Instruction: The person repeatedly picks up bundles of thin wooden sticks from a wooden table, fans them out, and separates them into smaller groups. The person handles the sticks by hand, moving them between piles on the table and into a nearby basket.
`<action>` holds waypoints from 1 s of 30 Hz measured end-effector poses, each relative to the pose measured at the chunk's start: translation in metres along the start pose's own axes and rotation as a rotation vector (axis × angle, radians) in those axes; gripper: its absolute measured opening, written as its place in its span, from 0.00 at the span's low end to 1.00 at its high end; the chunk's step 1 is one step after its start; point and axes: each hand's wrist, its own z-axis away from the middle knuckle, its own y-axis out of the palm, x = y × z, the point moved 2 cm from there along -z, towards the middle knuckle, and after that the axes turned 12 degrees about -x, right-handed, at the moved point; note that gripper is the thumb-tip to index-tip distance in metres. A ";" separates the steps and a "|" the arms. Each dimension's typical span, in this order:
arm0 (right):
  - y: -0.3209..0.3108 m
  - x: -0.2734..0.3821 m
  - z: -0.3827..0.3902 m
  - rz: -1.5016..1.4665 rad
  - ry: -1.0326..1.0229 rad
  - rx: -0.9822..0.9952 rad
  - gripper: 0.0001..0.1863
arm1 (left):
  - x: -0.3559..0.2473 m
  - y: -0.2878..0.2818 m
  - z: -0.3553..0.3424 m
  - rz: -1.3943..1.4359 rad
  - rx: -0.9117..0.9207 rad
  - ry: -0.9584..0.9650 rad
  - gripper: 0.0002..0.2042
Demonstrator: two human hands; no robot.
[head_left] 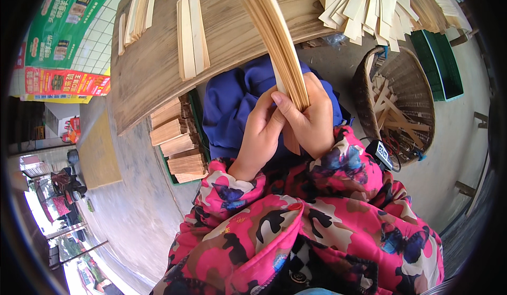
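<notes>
A thick bundle of long, thin wooden slats (277,39) stands tilted in front of me, its upper end leaning away over the table edge. My left hand (261,128) is closed around the lower part from the left. On the other side my right hand (315,116) grips the same bundle, its thumb lying across the front of the slats. The slats' bottom ends show just below my hands, above my lap. Blue cloth (229,97) covers my knees behind both hands.
Slat piles (193,36) lie on the wooden table (232,25); loose slats (377,4) fan out at its far right. A green crate (196,110) below holds several bundles (179,142). At right stand a wicker basket (362,86) of slat pieces and another green crate (425,57).
</notes>
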 end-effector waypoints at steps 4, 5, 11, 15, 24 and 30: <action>0.001 -0.004 0.001 -0.248 0.300 0.024 0.06 | 0.002 -0.003 -0.004 0.099 -0.022 -0.022 0.15; -0.002 -0.006 0.003 -0.344 0.470 0.074 0.06 | 0.002 -0.004 -0.004 0.107 -0.029 -0.029 0.15; -0.005 -0.017 0.001 -0.649 0.806 0.021 0.07 | -0.008 -0.016 -0.005 0.199 -0.054 -0.145 0.13; -0.011 -0.016 -0.005 -0.697 0.722 -0.008 0.08 | -0.013 -0.022 -0.003 0.104 0.009 -0.117 0.11; -0.009 -0.007 0.000 -0.873 0.776 0.016 0.12 | -0.009 -0.017 -0.001 0.312 0.084 -0.256 0.12; -0.010 -0.003 -0.001 -0.852 0.801 0.115 0.10 | 0.000 -0.007 -0.001 0.667 0.099 -0.509 0.12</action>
